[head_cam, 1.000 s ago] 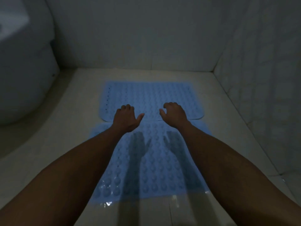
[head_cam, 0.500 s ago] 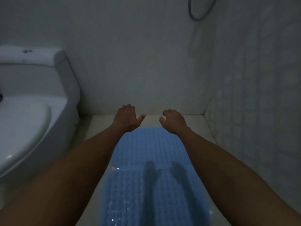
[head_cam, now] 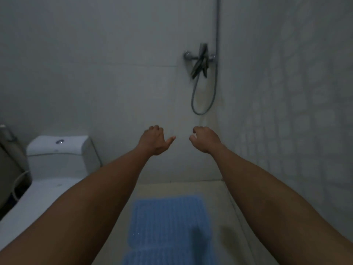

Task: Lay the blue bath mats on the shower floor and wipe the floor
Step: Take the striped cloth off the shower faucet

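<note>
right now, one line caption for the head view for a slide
Both empty hands, left and right, raised toward the shower mixer, blue bath mats laid on the floor below.

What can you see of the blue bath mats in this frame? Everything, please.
Two blue bath mats lie flat on the pale shower floor, one past the other along the view. The far one shows a rectangle with rounded corners and a bumpy, rubbery-looking texture. Only the top edge of the near one is in view, at the bottom of the frame. A dark shadow falls across the far one's right part. Both forearms pass above them; nothing touches them. Motion blur hides finer detail.
</note>
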